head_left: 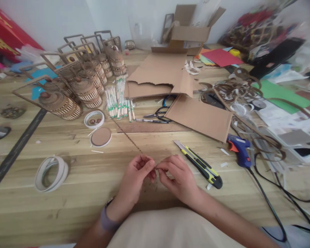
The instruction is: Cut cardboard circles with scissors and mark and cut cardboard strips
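My left hand (137, 176) and my right hand (177, 177) meet near the table's front edge, fingertips pinched together on the near end of a thin corrugated cardboard strip (127, 136). The strip runs away from my hands toward the far left across the wooden table (67, 210). A yellow and black utility knife (199, 164) lies just right of my right hand, blade out.
Tape rolls (51, 173) lie at left, a round cardboard disc (101, 136) and several woven cardboard baskets (86, 91) farther back. Scissors (157, 115), cardboard sheets (200, 117), a blue glue gun (239, 148) with its cable, and an open box (188, 34) crowd the right.
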Tool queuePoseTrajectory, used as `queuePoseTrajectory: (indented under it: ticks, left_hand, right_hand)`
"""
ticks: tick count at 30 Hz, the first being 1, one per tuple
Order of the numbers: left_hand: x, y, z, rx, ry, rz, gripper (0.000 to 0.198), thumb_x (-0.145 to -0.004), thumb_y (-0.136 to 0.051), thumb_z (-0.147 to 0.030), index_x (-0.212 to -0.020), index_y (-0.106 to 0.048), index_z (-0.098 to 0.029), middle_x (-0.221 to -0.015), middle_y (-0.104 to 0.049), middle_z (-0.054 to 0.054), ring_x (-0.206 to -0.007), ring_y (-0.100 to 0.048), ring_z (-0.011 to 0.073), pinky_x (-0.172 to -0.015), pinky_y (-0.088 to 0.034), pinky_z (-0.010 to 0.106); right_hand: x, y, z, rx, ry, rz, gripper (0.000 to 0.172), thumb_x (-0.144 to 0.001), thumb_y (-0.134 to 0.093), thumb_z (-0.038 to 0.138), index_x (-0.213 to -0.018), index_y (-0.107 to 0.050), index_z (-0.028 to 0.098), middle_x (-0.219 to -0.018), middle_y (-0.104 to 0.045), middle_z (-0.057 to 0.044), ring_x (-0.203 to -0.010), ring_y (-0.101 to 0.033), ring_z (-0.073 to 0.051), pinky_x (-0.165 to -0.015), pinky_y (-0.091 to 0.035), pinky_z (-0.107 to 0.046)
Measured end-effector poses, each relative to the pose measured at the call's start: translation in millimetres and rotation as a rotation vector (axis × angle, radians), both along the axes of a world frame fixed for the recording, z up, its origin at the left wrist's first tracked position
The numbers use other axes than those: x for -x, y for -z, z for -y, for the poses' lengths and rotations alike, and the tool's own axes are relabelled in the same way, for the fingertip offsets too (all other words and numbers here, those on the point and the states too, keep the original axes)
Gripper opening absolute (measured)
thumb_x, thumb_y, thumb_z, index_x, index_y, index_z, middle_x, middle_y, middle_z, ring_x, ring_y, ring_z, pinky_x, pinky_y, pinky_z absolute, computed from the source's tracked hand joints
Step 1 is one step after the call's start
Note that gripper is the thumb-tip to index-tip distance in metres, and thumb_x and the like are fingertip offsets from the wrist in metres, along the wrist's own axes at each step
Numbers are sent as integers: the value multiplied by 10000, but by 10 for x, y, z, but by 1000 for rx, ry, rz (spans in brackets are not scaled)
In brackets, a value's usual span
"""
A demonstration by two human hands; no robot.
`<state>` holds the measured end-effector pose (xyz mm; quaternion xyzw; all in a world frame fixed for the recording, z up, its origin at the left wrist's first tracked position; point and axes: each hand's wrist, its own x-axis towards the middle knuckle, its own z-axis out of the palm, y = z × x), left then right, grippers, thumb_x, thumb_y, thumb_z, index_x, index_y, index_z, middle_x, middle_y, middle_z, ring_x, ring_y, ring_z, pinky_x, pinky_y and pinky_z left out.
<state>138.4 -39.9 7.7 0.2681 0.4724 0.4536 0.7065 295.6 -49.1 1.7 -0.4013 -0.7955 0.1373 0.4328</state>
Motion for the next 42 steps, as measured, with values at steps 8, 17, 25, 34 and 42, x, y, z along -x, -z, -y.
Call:
queuePoseTrajectory:
  ticks: [8, 17, 25, 34, 42]
  left_hand:
    - [9, -52, 19, 82, -53, -97, 501, -466, -953, -455, -758, -676, -156, -561, -629, -48, -531, -583, 108, -473, -451, 196]
    - [4, -8, 32, 35, -33, -103, 427, -529, -923, -421, -758, -665, -169, -554, -645, -36, -551, -586, 115, -512, -461, 207]
    - [13, 43, 16, 36, -104, -69, 412, -513, -932, -397, -744, -681, -165, -563, -647, -32, -553, -607, 122, -516, -470, 212]
    - [74, 82, 35, 10, -156, 20, 315, -624, -892, -343, -805, -707, -163, -660, -691, -13, -644, -682, 143, -613, -542, 237]
    - [19, -1, 11, -1, -239, 7, 392, -527, -940, -323, -788, -695, -163, -616, -688, -35, -586, -672, 127, -605, -549, 237]
  right_hand:
    - [-690, -99, 72, 164, 252, 253, 192, -984, -488, 176, -944, -673, 206, -789, -703, -45, -697, -671, -198, -635, -501, -307]
    - [-1198, -137, -418, 303, 340, 615, 286, -1001, -429, 207, -995, -713, 182, -940, -753, -112, -853, -708, -244, -760, -560, -350]
    - [-445, -295, -1793, 329, 180, 874, 225, -999, -522, 138, -1147, -691, 126, -1119, -726, -179, -1096, -651, -276, -943, -504, -369]
    - [-277, -236, -2290, 384, -14, 988, 327, -869, -676, 131, -1193, -679, 177, -1131, -707, -122, -999, -687, -262, -794, -520, -312]
    - [-354, -284, -2246, 264, -151, 709, 409, -843, -626, 88, -1240, -646, 187, -1120, -622, -89, -868, -659, -197, -839, -521, -296]
